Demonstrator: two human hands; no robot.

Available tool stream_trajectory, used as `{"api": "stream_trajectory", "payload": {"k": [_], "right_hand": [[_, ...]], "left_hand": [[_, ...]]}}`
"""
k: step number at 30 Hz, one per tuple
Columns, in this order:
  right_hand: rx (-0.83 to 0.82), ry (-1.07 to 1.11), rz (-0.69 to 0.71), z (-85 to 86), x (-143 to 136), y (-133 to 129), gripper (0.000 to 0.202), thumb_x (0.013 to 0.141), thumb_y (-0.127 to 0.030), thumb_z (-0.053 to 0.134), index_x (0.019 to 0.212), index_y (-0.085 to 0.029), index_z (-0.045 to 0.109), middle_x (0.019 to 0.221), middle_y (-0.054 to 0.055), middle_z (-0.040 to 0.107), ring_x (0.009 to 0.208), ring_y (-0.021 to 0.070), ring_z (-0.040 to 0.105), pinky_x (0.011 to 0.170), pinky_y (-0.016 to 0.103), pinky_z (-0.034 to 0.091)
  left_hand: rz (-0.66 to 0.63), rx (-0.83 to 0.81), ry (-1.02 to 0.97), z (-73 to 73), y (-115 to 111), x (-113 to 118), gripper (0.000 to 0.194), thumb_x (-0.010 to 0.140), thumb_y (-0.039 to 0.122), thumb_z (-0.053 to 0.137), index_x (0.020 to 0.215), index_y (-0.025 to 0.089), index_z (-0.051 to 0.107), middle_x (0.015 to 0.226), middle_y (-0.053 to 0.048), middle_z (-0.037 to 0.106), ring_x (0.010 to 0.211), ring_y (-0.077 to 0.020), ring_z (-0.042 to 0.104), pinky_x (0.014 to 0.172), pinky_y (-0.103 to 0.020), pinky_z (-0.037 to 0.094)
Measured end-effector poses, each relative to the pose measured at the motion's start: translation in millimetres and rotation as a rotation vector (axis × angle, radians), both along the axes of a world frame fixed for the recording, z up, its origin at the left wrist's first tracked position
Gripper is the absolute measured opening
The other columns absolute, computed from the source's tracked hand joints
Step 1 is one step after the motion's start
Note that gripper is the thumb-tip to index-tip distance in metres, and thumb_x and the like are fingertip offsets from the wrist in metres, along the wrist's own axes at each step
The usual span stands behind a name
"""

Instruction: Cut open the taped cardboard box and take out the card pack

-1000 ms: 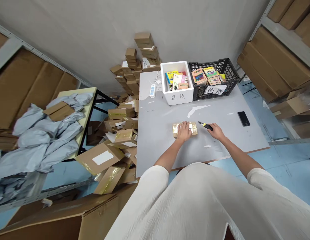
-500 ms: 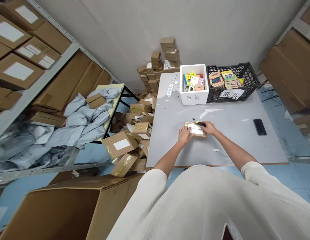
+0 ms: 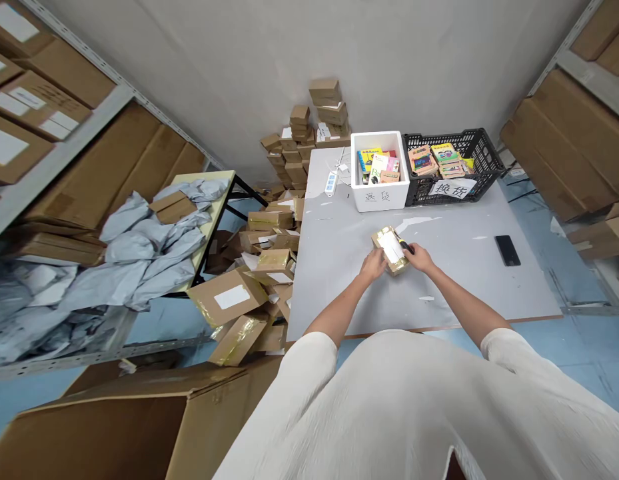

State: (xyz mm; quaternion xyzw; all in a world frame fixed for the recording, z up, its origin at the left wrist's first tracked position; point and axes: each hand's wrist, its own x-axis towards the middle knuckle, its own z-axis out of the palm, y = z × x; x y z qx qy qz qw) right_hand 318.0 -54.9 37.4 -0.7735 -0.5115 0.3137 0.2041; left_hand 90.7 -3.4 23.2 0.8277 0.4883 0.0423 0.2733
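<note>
A small cardboard box [image 3: 398, 266] with a white label and shiny tape at its edges lies tilted at an angle on the grey table [image 3: 334, 280]. Along its left side, my left hand [image 3: 373, 265] is closed on it. My right hand [image 3: 420, 258] grips a black and yellow utility knife [image 3: 406, 246] at the box's right edge. The knife's tip is over or against that edge; whether the blade is cutting I cannot tell.
Behind the box stand a white foam bin [image 3: 380, 197] and a black plastic crate [image 3: 484, 160], both with books. A phone [image 3: 507, 251] lies at right, a power strip [image 3: 331, 183] at back left. Cartons [image 3: 232, 297] heap left of the table; a large open carton [image 3: 229, 407] stands nearer.
The box has turned from lying crosswise to pointing more away from me. My right hand has brought the knife down from above the box to its right edge. The view has shifted slightly.
</note>
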Motion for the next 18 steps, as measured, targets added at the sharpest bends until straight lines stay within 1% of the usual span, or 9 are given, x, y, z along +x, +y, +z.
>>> {"api": "stream_trajectory", "payload": {"k": [2,5,8,11,13,15,17,18], "right_hand": [[0.0,0.007,-0.041,-3.3,7,-1,0.033,0.1,-0.048,0.061,0.119,-0.023,0.07,0.118,0.012,0.081,0.108,0.0299,0.075,0.092,0.037,0.057],[0.007,0.057,-0.083,-6.2,14,-5,0.033,0.099,-0.049,0.06,0.12,-0.023,0.068,0.118,0.011,0.081,0.109,0.0287,0.075,0.093,0.038,0.057],[-0.006,0.169,-0.104,-5.7,16,-12,0.032,0.1,-0.049,0.06,0.119,-0.024,0.065,0.113,0.008,0.081,0.103,0.0254,0.078,0.092,0.036,0.058],[-0.028,0.314,-0.096,-3.6,22,-19,0.029,0.102,-0.048,0.058,0.117,-0.024,0.061,0.111,0.007,0.08,0.101,0.0234,0.079,0.09,0.034,0.058],[-0.043,0.381,-0.093,-2.5,29,-24,0.028,0.103,-0.048,0.056,0.117,-0.024,0.059,0.112,0.007,0.08,0.103,0.0231,0.078,0.087,0.033,0.058],[-0.042,0.388,-0.107,-2.3,38,-29,0.031,0.102,-0.051,0.056,0.117,-0.024,0.058,0.115,0.008,0.078,0.103,0.0228,0.077,0.084,0.033,0.059],[-0.013,0.341,-0.141,-3.1,49,-33,0.034,0.1,-0.054,0.059,0.115,-0.023,0.059,0.119,0.009,0.077,0.101,0.0226,0.075,0.084,0.034,0.059],[0.004,0.312,-0.16,-3.8,54,-34,0.036,0.098,-0.055,0.059,0.114,-0.023,0.06,0.119,0.009,0.076,0.1,0.023,0.074,0.086,0.035,0.06]], "left_hand": [[0.0,-0.054,-0.029,1.0,1,13,0.063,0.101,0.038,0.058,0.16,0.021,0.045,0.161,-0.016,0.058,0.148,-0.031,0.056,0.117,-0.041,0.049],[0.025,-0.095,-0.017,2.1,1,31,0.074,0.098,0.048,0.062,0.163,0.02,0.041,0.167,-0.018,0.049,0.148,-0.0351,0.055,0.119,-0.044,0.048],[0.047,-0.102,0.05,2.7,-2,49,0.087,0.092,0.064,0.067,0.163,0.021,0.04,0.172,-0.021,0.041,0.149,-0.0407,0.052,0.12,-0.051,0.045],[0.103,-0.105,0.105,2.7,-8,69,0.1,0.086,0.076,0.069,0.164,0.02,0.038,0.178,-0.024,0.029,0.156,-0.0446,0.043,0.124,-0.055,0.037],[0.14,-0.106,0.135,2.1,-15,84,0.106,0.084,0.077,0.069,0.165,0.019,0.034,0.181,-0.026,0.021,0.161,-0.0465,0.035,0.126,-0.058,0.032],[0.158,-0.108,0.162,1.0,-21,98,0.108,0.084,0.074,0.07,0.168,0.019,0.029,0.183,-0.027,0.014,0.164,-0.048,0.028,0.127,-0.062,0.029],[0.135,-0.103,0.185,-0.5,-24,110,0.108,0.084,0.066,0.072,0.169,0.019,0.026,0.184,-0.027,0.01,0.166,-0.0485,0.024,0.128,-0.065,0.026],[0.1,-0.096,0.195,-1.2,-25,115,0.109,0.082,0.061,0.074,0.17,0.019,0.026,0.184,-0.027,0.009,0.167,-0.0485,0.022,0.128,-0.066,0.024]]}}
